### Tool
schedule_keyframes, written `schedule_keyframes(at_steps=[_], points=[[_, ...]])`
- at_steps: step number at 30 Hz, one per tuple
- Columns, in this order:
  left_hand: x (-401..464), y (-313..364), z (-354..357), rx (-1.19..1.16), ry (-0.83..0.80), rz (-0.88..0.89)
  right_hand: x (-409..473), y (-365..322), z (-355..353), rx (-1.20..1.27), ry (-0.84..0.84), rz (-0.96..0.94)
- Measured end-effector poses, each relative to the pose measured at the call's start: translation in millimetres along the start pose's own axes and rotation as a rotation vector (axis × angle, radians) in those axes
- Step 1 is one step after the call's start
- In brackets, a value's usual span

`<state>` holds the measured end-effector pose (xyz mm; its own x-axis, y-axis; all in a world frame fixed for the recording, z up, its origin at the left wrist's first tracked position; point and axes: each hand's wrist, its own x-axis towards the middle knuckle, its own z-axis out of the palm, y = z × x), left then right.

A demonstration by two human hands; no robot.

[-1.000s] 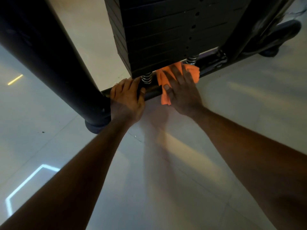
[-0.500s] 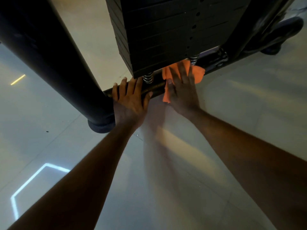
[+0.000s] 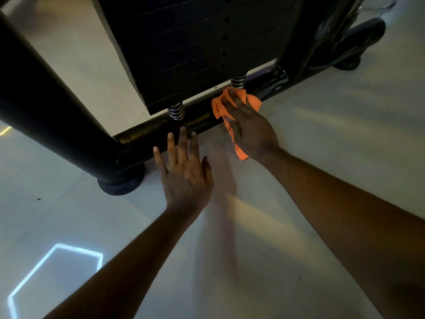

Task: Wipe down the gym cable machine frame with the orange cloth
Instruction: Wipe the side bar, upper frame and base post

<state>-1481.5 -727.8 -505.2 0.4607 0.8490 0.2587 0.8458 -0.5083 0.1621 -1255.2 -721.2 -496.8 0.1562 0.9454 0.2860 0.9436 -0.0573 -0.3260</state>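
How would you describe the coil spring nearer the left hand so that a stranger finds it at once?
Start at the black weight stack. Beneath its bottom corner, a silver coil spring stands on the black base rail. Unlike the second spring, no orange cloth lies beside it.

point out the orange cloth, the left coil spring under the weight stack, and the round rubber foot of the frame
orange cloth (image 3: 253,102), head view, on the bunched upper fold beside the fingers
left coil spring (image 3: 176,110), head view, on its middle coils
round rubber foot (image 3: 120,183), head view, on its front side at the floor
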Motion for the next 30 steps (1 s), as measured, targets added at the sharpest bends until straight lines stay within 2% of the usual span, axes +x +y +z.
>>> schedule_keyframes(at_steps=[6, 10, 13, 16, 20, 24, 30], points=[[43.6, 42.6, -23.1, -0.127, -0.057, 0.153, -13.8, 34.9, -72.2, 0.103, 0.058, 0.072], [65.3, 64.4, -57.6, -0.082, -0.221, 0.185, -27.7, 45.6, -139.1, 0.140, 0.003, 0.120], [76.9, 75.0, -59.2, -0.066, -0.297, 0.204, -30.6, 54.8, -157.8, 0.119, -0.081, 0.129], [94.3, 86.9, -29.9, -0.045, -0.173, 0.125, -9.8, 73.7, -144.7, 0.073, -0.174, 0.030], [116.1, 90.0, 14.9, -0.009, -0.069, 0.042, 14.3, 88.4, -101.4, 0.043, -0.159, -0.001], [127.2, 78.9, 34.0, -0.030, 0.051, 0.101, 20.4, 87.0, -48.3, -0.040, -0.105, 0.029], [145.7, 56.9, 20.9, -0.163, -0.078, 0.134, 25.0, 63.0, -1.4, -0.097, -0.043, 0.013]])
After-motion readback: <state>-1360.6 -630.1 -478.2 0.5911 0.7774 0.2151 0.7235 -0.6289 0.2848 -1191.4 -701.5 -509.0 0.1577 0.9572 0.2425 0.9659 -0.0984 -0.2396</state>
